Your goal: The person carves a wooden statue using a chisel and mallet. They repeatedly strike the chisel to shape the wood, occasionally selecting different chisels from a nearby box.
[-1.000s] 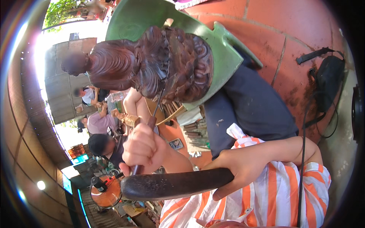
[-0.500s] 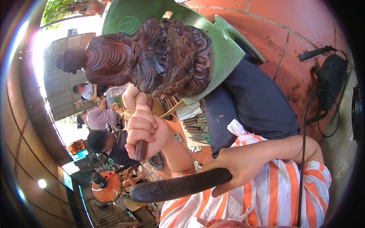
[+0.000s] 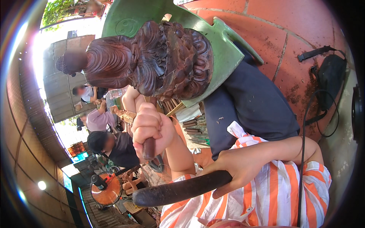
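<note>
A dark brown carved wooden statue (image 3: 110, 62) of a seated robed figure, with a petalled base, lies across the upper middle of the picture against a green plastic chair (image 3: 228, 76). Closed round the brown handle of a carving chisel (image 3: 149, 148), my left hand (image 3: 154, 125) is just below the statue's edge. The chisel's far end meets the statue's side, and its blade is hidden. Lower down, my right hand (image 3: 245, 163) grips one end of a dark, slightly curved wooden club (image 3: 178, 190). The club's free end points left, below the chisel handle and apart from it.
Several brown-handled tools (image 3: 195, 125) lie beyond my left wrist. A black bag (image 3: 331, 81) with a strap rests on red floor tiles (image 3: 262, 22) at right. A black cable (image 3: 303, 174) crosses my right arm. Other people (image 3: 118, 148) sit at left, near an orange fan (image 3: 106, 188).
My left hand and the chisel have shifted slightly right, and the handle now points more straight down the picture. The club has moved a little right and down; the statue sits almost the same.
</note>
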A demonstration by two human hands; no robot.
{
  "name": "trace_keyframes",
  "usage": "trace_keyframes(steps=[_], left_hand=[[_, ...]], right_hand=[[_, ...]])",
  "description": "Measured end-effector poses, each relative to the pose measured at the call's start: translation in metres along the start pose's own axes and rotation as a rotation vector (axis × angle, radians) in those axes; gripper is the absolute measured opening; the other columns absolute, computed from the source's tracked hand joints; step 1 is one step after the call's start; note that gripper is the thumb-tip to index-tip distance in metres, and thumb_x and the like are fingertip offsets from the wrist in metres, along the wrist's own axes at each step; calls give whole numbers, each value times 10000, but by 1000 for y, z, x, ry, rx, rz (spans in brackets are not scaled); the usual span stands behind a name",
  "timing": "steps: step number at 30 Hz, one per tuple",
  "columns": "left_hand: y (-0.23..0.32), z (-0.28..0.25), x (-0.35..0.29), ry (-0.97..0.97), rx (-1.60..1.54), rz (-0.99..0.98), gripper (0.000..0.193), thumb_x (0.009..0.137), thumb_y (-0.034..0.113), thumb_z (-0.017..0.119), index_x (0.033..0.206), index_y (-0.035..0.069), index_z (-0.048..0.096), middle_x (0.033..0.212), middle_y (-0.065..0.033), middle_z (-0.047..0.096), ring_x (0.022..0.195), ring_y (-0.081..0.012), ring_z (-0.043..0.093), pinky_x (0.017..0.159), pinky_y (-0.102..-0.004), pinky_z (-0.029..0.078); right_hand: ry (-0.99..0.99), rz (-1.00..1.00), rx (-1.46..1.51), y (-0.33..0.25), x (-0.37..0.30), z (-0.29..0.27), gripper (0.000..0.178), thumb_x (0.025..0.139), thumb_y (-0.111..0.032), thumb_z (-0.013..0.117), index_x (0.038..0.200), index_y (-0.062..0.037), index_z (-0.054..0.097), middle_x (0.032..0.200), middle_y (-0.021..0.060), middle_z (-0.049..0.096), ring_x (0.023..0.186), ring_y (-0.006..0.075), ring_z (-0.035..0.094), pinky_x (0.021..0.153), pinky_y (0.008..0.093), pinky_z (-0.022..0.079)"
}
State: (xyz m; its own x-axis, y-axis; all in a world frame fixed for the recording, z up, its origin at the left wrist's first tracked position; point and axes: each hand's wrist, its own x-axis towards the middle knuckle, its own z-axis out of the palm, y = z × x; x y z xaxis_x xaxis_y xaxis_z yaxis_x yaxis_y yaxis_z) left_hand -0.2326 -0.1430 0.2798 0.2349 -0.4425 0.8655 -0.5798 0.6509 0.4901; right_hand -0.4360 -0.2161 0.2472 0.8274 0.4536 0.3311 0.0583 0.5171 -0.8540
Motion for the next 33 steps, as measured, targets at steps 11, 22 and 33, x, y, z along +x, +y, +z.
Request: trace_keyframes(steps=[11,22,33], left_hand=[[-10,3,33,-39,-128,-136,499,937,348,291,515,90,358,508,-48,358,436,-138,306,477,-288,250],[-11,8,70,-115,-155,-517,505,954,383,295,532,107,332,536,-42,331,476,-144,301,533,-288,243],[50,-31,33,-46,-570,-362,425,1008,441,390,759,116,504,637,0,387,491,-118,366,626,-306,324]], right_hand=[[210,-176,120,-12,21,5,319,874,-268,705,1014,-6,588,678,23,569,614,86,501,545,288,413],[332,-187,351,-33,31,8,314,885,-302,693,1012,-34,590,652,-13,552,565,50,492,501,248,405],[29,-31,110,-8,-5,-3,312,856,-241,694,1030,1,603,763,81,638,731,174,623,644,326,474]])
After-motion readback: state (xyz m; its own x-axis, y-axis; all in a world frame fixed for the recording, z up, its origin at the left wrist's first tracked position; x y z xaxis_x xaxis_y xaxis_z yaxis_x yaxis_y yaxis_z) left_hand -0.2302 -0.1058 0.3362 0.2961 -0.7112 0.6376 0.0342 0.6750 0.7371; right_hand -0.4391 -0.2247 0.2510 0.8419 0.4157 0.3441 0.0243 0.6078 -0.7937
